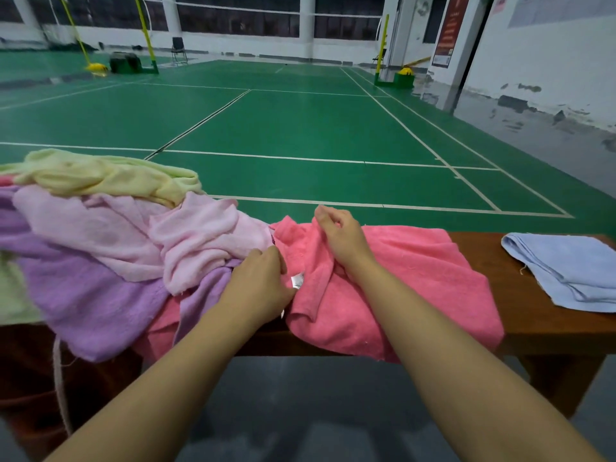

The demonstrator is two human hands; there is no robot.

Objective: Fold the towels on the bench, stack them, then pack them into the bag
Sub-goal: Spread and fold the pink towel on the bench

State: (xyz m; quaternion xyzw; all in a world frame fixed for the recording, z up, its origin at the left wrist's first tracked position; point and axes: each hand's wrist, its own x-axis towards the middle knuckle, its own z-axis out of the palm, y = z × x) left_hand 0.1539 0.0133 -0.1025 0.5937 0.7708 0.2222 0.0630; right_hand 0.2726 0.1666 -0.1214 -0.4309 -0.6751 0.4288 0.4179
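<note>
The coral-pink towel (400, 281) lies rumpled across the middle of the counter (520, 315), its near edge hanging over the front, so it looks like the one being worked flat for folding. The right hand (340, 240) has its fingers curled round a raised ridge of this towel near the far edge, probably to lift and spread it. The left hand (263, 285) rests on the towel's left part beside a small white label (296, 281), seemingly to pin the cloth while the other hand pulls; whether its fingers pinch the fabric I cannot tell. Just left, touching the pink towel, sits an unfolded heap: a pale pink towel (186, 241) on top of a lilac towel (90, 295), with a yellow-green towel (100, 178) behind, waiting their turn. Well apart on the right end lies a folded light blue towel (573, 271), likely the start of the stack. No bag is clearly in view. Beyond the counter stretches a green court floor (300, 125).
</note>
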